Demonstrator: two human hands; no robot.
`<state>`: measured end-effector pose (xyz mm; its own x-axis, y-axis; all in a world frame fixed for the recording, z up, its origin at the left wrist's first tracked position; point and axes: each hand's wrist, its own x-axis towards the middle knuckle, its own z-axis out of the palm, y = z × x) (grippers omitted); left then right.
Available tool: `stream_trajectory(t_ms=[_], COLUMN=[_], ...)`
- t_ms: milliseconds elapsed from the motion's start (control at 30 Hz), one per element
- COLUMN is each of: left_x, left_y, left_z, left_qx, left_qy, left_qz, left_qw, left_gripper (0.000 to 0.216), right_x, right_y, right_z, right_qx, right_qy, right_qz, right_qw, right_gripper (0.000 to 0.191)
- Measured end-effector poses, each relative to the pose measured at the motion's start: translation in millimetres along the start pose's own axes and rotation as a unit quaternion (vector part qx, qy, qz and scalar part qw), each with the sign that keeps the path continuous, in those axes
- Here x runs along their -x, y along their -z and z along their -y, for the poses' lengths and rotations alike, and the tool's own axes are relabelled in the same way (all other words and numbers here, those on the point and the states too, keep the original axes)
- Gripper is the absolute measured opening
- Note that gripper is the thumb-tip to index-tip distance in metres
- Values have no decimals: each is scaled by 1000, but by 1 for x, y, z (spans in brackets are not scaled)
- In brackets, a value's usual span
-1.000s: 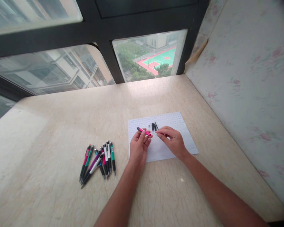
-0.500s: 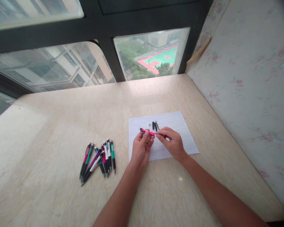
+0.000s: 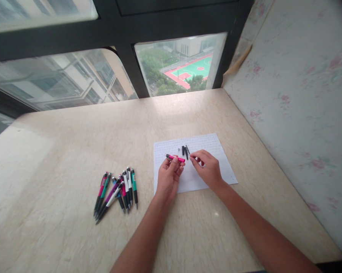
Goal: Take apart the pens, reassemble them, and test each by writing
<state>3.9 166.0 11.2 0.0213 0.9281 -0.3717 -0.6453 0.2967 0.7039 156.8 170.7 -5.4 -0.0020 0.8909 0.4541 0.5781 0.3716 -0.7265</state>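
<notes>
My left hand (image 3: pixel 168 178) pinches a pink pen barrel (image 3: pixel 175 157) and holds it level over a white sheet of paper (image 3: pixel 216 146). My right hand (image 3: pixel 207 168) is just right of the barrel's end, fingers curled in a pinch on something I cannot make out. Small black pen parts (image 3: pixel 185 151) lie on the paper just beyond both hands.
Several assembled pens (image 3: pixel 116 191) in pink, green, purple and white lie in a loose bunch to the left on the beige marble table (image 3: pixel 74 151). A floral papered wall (image 3: pixel 296 83) borders the table on the right. Dark-framed windows (image 3: pixel 148 34) run along the far edge.
My right hand met the end of the pink barrel half a second ago and has since drawn slightly back and toward the black parts. The left hand has kept its hold.
</notes>
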Motion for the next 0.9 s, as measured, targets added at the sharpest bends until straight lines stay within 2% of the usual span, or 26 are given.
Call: stream_trajectory(t_ms=[133,267,433,667,767,900], left_x=[-2,-5,-5,-4,-5,-4], left_y=[1,3,2,1,2,1], left_z=[-1,0,-2,-4,-7,-11], left_qx=[11,31,71,103,140,198], left_qy=[-15,-17,-6,2,28,90], left_qz=[-22,-42,-42,-22,-16,-3], left_qw=[1000,998,997,994,990,976], left_gripper=[25,23,19,11,6,14], right_x=[0,1,2,1,1,1], right_y=[3,2,1,2,2,1], right_z=[-6,-4,-1,-2,-2,0], right_qx=[195,283,328,357,352,350], right_qy=[-33,-43,-52,-60,-62,-60], right_qz=[23,74,111,111,107,113], right_qw=[980,955,937,925,928,928], right_gripper=[14,18,10,12,10,8])
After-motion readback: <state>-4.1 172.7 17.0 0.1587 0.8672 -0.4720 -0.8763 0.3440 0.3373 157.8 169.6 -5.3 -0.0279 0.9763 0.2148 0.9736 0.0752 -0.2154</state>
